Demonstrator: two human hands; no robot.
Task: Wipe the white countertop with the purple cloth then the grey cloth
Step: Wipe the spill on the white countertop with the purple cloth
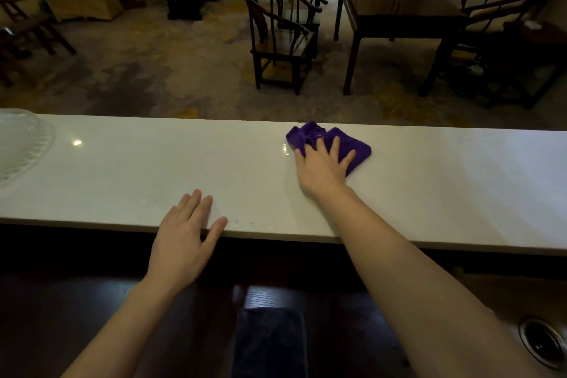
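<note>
The white countertop runs across the view from left to right. A crumpled purple cloth lies on it right of centre, near the far edge. My right hand presses flat on the cloth with fingers spread, covering its near left part. My left hand rests open on the counter's near edge, fingers apart, holding nothing. A dark greyish cloth lies on the lower dark surface below the counter, between my forearms.
A clear glass dish stands at the counter's far left end. A sink drain shows at the bottom right. Beyond the counter are wooden chairs and a dark table on a patterned carpet.
</note>
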